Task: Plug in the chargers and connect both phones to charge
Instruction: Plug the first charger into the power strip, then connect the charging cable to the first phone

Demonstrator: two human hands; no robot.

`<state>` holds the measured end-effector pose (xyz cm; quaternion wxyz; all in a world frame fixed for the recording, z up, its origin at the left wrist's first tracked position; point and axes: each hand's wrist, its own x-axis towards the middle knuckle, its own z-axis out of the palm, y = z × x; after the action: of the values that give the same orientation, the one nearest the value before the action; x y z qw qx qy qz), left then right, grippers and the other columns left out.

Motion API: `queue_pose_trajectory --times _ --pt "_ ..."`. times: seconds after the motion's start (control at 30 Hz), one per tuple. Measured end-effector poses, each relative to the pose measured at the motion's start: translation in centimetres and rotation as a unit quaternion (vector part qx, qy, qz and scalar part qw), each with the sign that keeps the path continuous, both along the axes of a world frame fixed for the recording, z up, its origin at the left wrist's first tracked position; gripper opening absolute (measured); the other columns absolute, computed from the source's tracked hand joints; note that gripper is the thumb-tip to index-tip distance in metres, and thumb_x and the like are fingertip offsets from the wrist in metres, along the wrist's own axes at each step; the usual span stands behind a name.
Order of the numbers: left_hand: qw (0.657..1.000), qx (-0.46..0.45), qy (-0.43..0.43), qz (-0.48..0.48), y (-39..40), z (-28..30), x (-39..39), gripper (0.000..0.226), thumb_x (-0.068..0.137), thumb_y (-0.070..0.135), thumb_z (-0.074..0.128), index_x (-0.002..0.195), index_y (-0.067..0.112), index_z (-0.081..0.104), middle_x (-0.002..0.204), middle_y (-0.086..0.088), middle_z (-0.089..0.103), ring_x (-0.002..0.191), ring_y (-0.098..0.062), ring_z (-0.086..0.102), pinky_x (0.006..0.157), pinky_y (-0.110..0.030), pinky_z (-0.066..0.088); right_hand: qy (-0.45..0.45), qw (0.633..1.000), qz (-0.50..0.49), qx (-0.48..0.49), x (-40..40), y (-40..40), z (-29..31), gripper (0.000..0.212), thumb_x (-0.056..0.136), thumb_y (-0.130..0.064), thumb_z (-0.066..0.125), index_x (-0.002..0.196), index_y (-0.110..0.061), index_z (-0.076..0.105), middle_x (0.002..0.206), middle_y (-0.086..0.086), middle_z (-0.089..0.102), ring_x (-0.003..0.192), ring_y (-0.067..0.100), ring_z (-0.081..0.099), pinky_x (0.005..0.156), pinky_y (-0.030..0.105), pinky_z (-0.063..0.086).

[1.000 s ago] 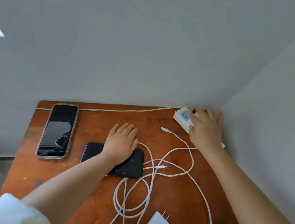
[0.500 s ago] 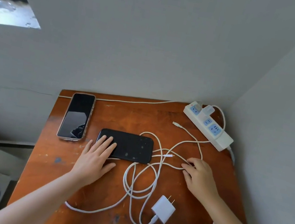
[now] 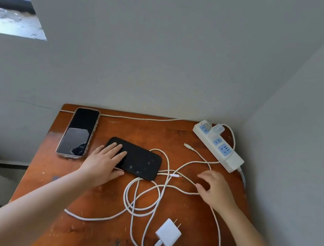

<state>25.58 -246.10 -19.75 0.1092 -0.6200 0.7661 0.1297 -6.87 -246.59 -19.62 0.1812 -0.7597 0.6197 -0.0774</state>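
The black phone [image 3: 137, 159] lies mid-desk under your flat left hand [image 3: 105, 161]; the cased phone [image 3: 79, 131] sits at the desk's [image 3: 195, 210] far left. Your right hand [image 3: 215, 188], fingers loosely spread and holding nothing, hovers over tangled cables [image 3: 144, 197]. 1 charger [image 3: 168, 233] lies unplugged, another [image 3: 218, 129] sits in the strip [image 3: 233, 164]. Pulling the wrong strand could drag that loose charger off the edge

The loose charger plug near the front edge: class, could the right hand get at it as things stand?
Probably yes. The right hand is open above the cables, and the charger plug lies uncovered on the table just nearer the person; nothing lies between.
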Motion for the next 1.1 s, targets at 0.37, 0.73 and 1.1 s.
queue_pose_trajectory --times 0.37,0.73,1.1 --pt "0.998 -0.004 -0.060 -0.015 -0.4 -0.8 -1.3 0.059 0.094 0.046 0.029 0.143 0.025 0.003 0.156 -0.002 0.004 0.142 -0.023 0.000 0.115 -0.040 0.008 0.033 0.994 -0.100 0.006 -0.9 0.5 -1.1 0.027 0.088 0.002 0.053 0.114 -0.002 0.059 0.130 0.012 0.049 0.123 0.024 0.043 0.103 0.027 0.037" --pt "0.995 -0.054 0.004 0.088 0.6 -1.2 -1.9 0.058 0.095 0.041 0.033 0.144 0.023 0.007 0.155 -0.006 0.008 0.142 -0.025 0.003 0.114 -0.040 0.011 0.092 0.988 -0.113 0.059 -1.4 1.2 -0.2 0.024 0.088 -0.006 0.051 0.111 -0.012 0.055 0.116 0.007 0.054 0.096 0.020 0.056 0.076 0.025 0.047" --pt "0.993 -0.042 0.024 0.106 2.4 -1.5 -2.2 0.059 0.095 0.037 0.036 0.144 0.021 0.007 0.155 -0.008 0.003 0.142 -0.027 -0.002 0.114 -0.041 0.008 -0.096 0.940 -0.327 -0.018 0.2 -5.2 2.5 0.029 0.099 -0.018 0.040 0.114 0.003 0.052 0.123 0.023 0.059 0.110 0.036 0.059 0.085 0.046 0.053"
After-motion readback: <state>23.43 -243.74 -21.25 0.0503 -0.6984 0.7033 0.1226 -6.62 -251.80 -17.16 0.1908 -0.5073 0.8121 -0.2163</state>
